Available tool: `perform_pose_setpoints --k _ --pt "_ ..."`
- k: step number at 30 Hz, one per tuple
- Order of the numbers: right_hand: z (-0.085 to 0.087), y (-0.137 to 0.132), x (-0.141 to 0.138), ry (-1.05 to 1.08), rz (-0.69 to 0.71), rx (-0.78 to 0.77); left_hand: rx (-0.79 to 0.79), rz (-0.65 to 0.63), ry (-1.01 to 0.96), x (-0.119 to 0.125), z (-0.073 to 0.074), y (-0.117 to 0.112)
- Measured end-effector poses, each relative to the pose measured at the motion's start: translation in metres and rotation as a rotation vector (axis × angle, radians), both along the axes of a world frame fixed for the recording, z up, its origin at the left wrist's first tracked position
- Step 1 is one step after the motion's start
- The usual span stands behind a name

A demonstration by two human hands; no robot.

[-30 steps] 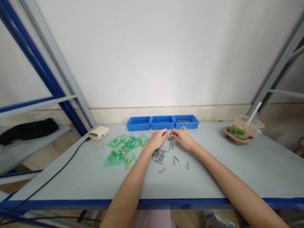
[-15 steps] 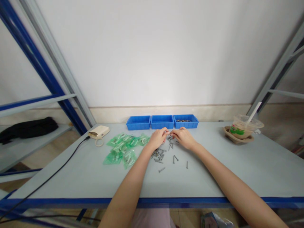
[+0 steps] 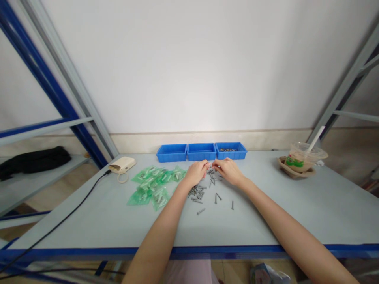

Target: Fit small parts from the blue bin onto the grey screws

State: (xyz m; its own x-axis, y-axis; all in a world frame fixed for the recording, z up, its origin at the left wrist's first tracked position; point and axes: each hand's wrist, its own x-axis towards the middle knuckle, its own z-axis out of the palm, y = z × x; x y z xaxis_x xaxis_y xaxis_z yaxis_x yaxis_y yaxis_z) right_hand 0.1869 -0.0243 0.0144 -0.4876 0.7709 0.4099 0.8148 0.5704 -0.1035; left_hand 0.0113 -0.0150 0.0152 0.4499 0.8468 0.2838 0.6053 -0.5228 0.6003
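Note:
My left hand and my right hand meet fingertip to fingertip over a scatter of grey screws on the pale grey table. Both hands are pinched closed on a small pale part between them, too small to name. Several green plastic bags holding small white parts lie just left of my left hand. Three blue bins stand in a row behind the hands; the right bin holds some screws.
A cream device with a black cable sits at the table's left rear. A plastic drink cup with a straw stands on a tray at the right. Blue and grey rack posts flank the table. A black bundle lies on the left shelf.
Hardly anything differs: both hands stay pinched together at the same spot, with only a slight shift of the view.

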Motion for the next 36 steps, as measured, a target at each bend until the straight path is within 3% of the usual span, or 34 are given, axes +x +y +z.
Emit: perform_pose_setpoints --k 12,20,36 --pt "0.001 -0.0009 0.0022 0.002 0.004 -0.013 0.024 -0.002 -0.001 -0.0023 -0.002 0.0032" --pt "0.0023 -0.0025 0.0008 -0.032 0.0 -0.109 0.04 -0.01 -0.008 -0.0021 0.0016 0.0002" --pt "0.0029 -0.0024 0.0007 -0.037 -0.05 -0.044 0.071 -0.005 -0.031 -0.0025 -0.0022 0.0034"
